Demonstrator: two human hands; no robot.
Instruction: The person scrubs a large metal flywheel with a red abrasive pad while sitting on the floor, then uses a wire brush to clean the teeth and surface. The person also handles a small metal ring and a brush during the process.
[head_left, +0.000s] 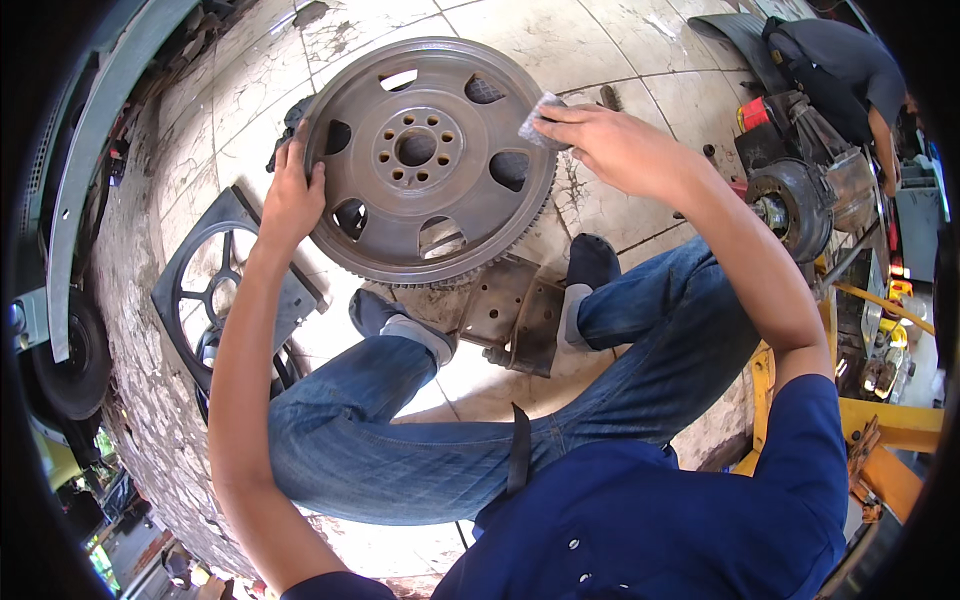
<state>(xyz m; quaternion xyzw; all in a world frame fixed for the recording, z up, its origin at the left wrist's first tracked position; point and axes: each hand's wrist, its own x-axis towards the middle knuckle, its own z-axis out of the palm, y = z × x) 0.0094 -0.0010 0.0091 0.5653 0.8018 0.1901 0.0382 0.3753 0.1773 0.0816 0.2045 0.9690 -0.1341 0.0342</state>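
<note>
A large brown-grey metal flywheel (385,235), with a toothed outer edge, a ring of bolt holes and several wide cutouts, lies face up before me. My left hand (293,190) grips its left rim, thumb on the face and fingers at the edge. Over the upper right of the rim, my right hand (610,145) pinches a folded grey sheet that looks like sandpaper (540,122). The sheet rests on or just above the metal; which one I cannot tell. Below the flywheel, between my feet, is a rusty metal bracket (513,312) with holes.
A black fan shroud (205,225) lies left of my left forearm. A small brush (610,97) is on the tiled floor (590,50) beyond my right hand. At right stand a greasy mechanical assembly (790,205) and a yellow frame (900,415). Another person (840,70) bends over at upper right.
</note>
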